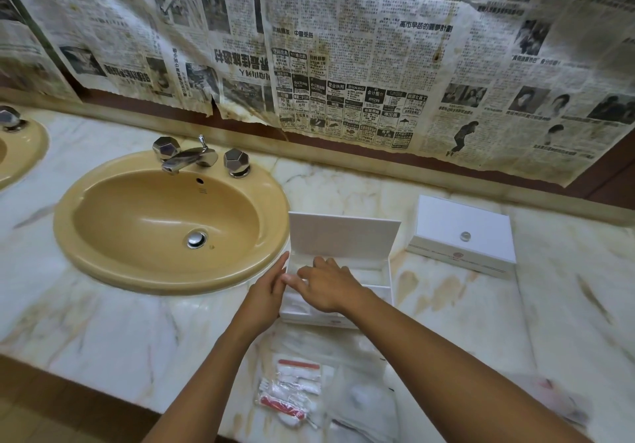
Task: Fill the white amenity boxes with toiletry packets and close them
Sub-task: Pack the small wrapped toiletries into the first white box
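An open white amenity box (378, 272) stands on the marble counter just right of the sink, its lid upright. My left hand (266, 296) rests flat against the box's left wall with straight fingers. My right hand (326, 286) reaches into the box with fingers curled down over its contents; whether it holds a packet is hidden. A second white amenity box (462, 233), lid down with a small round knob, sits further right. Clear toiletry packets (295, 391) with red strips and cotton items lie near the counter's front edge.
A tan oval sink (103, 216) with a chrome faucet (189, 159) sits to the left of the box. Part of another sink (20, 154) shows at the far left. Newspaper (343, 64) covers the wall behind. More clear plastic bags (360, 405) lie at the front right.
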Demonstrator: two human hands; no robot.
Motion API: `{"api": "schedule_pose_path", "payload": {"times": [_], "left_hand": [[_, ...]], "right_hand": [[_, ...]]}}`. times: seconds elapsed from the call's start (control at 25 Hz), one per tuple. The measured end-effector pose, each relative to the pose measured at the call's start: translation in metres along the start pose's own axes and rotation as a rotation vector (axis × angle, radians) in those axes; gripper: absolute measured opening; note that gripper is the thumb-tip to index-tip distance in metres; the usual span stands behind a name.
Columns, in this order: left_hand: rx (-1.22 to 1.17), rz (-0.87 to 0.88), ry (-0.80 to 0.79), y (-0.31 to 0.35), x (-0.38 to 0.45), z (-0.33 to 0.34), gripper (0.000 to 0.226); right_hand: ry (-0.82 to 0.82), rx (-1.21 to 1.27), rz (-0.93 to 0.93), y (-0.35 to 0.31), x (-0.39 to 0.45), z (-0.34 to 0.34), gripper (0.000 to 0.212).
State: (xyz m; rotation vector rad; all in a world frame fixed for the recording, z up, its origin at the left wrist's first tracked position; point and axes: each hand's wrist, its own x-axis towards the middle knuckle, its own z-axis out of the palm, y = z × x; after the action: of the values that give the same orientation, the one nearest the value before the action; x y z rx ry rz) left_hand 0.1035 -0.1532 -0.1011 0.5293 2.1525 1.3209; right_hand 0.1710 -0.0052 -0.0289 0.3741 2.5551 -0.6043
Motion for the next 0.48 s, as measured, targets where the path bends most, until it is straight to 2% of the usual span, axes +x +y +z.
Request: {"api": "schedule_pose_path", "payload": {"times": [0.08, 0.2, 0.28, 0.36, 0.48], "left_hand": [[0.001, 0.004, 0.014, 0.001, 0.000, 0.001, 0.044], [-0.011, 0.022, 0.007, 0.001, -0.001, 0.002, 0.044], [0.006, 0.024, 0.009, 0.002, -0.001, 0.003, 0.044], [0.042, 0.028, 0.028, 0.007, -0.002, 0.003, 0.045], [0.028, 0.018, 0.033, 0.006, -0.002, 0.002, 0.045]], "right_hand": [[0.075, -0.028, 0.007, 0.001, -0.005, -0.002, 0.063], [0.299, -0.070, -0.047, -0.003, -0.021, -0.006, 0.037], [0.397, -0.050, -0.100, -0.007, -0.038, -0.007, 0.027], [0.405, -0.018, -0.129, -0.009, -0.054, -0.001, 0.027], [0.332, -0.081, -0.134, -0.010, -0.071, 0.021, 0.024]]}}
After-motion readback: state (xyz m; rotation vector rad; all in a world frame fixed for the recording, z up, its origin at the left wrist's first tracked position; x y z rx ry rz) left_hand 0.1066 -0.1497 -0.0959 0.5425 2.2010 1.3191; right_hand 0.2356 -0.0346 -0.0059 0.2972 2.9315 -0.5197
